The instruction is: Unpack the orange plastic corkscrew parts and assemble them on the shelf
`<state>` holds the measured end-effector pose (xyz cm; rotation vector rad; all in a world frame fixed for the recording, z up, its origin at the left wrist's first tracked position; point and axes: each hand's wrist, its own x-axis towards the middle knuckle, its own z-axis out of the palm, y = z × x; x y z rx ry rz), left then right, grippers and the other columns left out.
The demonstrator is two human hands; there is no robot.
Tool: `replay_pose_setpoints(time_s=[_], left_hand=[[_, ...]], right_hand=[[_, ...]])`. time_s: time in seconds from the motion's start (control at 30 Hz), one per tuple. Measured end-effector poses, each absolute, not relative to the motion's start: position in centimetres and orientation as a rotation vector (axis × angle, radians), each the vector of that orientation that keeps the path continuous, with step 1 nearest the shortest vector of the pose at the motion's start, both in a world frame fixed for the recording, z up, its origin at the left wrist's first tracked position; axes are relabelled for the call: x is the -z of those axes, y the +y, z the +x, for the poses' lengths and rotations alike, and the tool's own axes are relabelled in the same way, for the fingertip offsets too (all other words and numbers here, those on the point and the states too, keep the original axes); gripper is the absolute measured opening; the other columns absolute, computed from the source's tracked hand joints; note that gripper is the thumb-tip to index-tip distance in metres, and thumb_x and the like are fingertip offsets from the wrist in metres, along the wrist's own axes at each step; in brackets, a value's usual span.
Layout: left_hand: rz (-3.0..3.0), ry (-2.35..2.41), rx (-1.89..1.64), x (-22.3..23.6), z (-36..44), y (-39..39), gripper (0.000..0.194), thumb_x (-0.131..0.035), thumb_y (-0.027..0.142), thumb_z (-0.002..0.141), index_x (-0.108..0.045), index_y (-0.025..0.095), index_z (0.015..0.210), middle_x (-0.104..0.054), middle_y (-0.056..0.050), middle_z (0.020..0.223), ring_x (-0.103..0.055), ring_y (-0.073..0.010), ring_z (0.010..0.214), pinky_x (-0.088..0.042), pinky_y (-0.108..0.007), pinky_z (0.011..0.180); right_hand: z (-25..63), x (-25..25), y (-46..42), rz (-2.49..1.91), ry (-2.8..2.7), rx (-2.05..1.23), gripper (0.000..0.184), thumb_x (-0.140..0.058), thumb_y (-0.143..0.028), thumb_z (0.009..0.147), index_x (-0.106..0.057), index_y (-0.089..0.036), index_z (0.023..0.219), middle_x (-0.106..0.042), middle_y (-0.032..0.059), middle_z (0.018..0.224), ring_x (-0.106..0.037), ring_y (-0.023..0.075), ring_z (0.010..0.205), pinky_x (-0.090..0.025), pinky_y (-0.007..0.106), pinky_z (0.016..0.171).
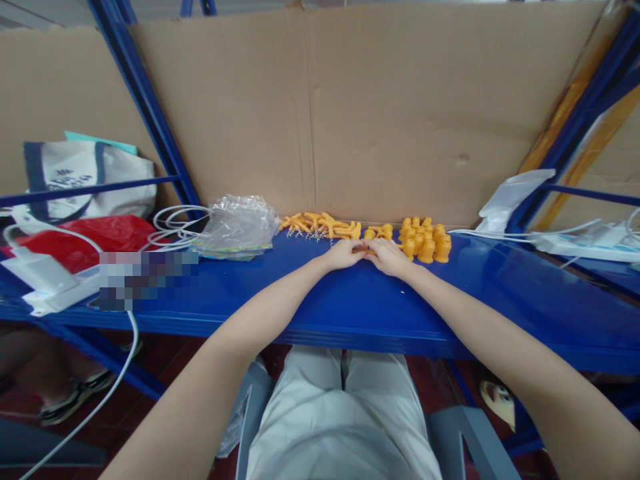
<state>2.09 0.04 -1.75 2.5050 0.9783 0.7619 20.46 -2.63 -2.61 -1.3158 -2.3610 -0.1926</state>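
In the middle of the tabletop (330, 313), near its far side: a small orange piece (359, 250), caught between the two hands. Mostly covered by the fingers, so cannot tell its full shape. Fingers of the left hand (344, 255) bent and closed on this piece from the left; fingers of the right hand (390, 257) also drawn in, closed on it from the other side, with tips of both hands almost meeting. Too small to tell the exact grip of each finger.

Just beyond the hands, a few loose orange parts (379, 232). Close to the right hand, a tight group of orange barrels (425, 241), many standing upright. To the left, along the cardboard wall (400, 120), a row of orange branches (325, 224), with small metal chains (313, 235) lying in front.

Farther left, a pile of clear plastic bags (237, 223), then a coil of white cable (173, 227), a red bag (113, 237) and a white power strip (65, 293). Behind these, a cloth bag (125, 180) with dark trim. At the far right, a white plastic sheet (513, 199), leaning near a blue post (555, 143). Below, on the floor, a roll of tape (497, 402).
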Motion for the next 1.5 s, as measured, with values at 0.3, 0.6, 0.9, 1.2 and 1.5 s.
replay_pose_setpoints(time_s=[0.3, 0.6, 0.9, 1.2, 1.5], left_hand=[[2.239, 0.893, -0.855, 1.9, 1.8, 0.7, 0.021, -0.066, 0.026, 0.089, -0.071, 0.015, 0.106, -0.076, -0.007, 0.100, -0.068, -0.0179, 0.089, -0.052, -0.031, 0.088], [2.358, 1.050, -1.097, -0.3, 1.9, -1.6, 0.007, -0.064, 0.016, 0.086, -0.065, 0.016, 0.093, -0.069, -0.004, 0.092, -0.064, -0.0182, 0.090, -0.048, -0.030, 0.090], [2.561, 1.032, -1.246, -2.4, 1.6, -3.6, 0.018, -0.054, 0.014, 0.093, -0.066, 0.017, 0.106, -0.070, -0.008, 0.109, -0.062, -0.0222, 0.108, -0.041, -0.033, 0.100], [2.999, 0.878, -1.279, -1.7, 0.9, -3.0, 0.017, -0.049, 0.025, 0.095, -0.065, 0.021, 0.102, -0.072, -0.006, 0.102, -0.062, -0.0223, 0.103, -0.037, -0.039, 0.098], [2.997, 1.180, -1.112, -1.4, 1.1, -3.4, 0.021, -0.054, 0.032, 0.094, -0.062, 0.017, 0.108, -0.071, -0.009, 0.103, -0.063, -0.0260, 0.104, -0.033, -0.046, 0.105]], right_hand=[[20.5, 1.9, -2.8, -1.117, -2.187, -0.029, 0.046, -0.045, -0.020, 0.094, -0.061, -0.021, 0.138, -0.066, 0.0115, 0.135, -0.065, 0.0262, 0.121, -0.050, 0.047, 0.105], [20.7, -0.3, -4.0, -1.033, -2.191, 0.228, 0.050, -0.038, -0.015, 0.094, -0.061, -0.019, 0.138, -0.066, 0.0133, 0.134, -0.060, 0.0286, 0.125, -0.047, 0.049, 0.105], [22.5, -1.0, -4.2, -1.251, -2.146, 0.292, 0.043, -0.045, -0.030, 0.097, -0.063, -0.019, 0.135, -0.066, 0.0149, 0.133, -0.057, 0.0335, 0.127, -0.041, 0.053, 0.108], [23.0, -1.1, -4.0, -1.219, -2.149, 0.434, 0.034, -0.052, -0.030, 0.094, -0.066, -0.022, 0.123, -0.069, 0.0136, 0.123, -0.059, 0.0332, 0.120, -0.038, 0.057, 0.106], [21.8, -1.4, -5.3, -1.243, -2.131, 0.756, 0.021, -0.048, -0.024, 0.093, -0.062, -0.020, 0.108, -0.070, 0.0133, 0.105, -0.057, 0.0311, 0.104, -0.033, 0.050, 0.102]])
